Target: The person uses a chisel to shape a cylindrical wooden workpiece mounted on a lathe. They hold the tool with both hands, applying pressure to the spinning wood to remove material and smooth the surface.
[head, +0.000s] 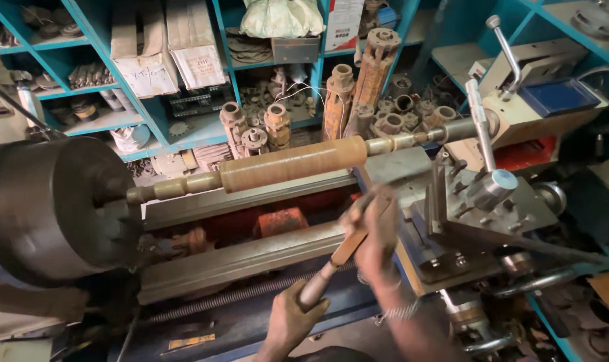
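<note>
1. Between the dark round chuck (46, 208) and the tailstock (532, 110) of the lathe, a long shaft (291, 164) lies level; its thick middle part is rusty orange-brown and its thinner ends are a duller brown.
2. Below the shaft, the left hand (292, 320) has its grip clenched around the pale handle end of a long file (341, 251).
3. Further up, the right hand (378, 231) has its grip closed on the file's front part, just under the shaft; blur hides whether the tip touches the shaft.
4. To the right stands the grey tool post (482, 194) on its carriage.
5. Behind the lathe, blue shelves (157, 114) hold worn metal parts and cardboard boxes (173, 57).
</note>
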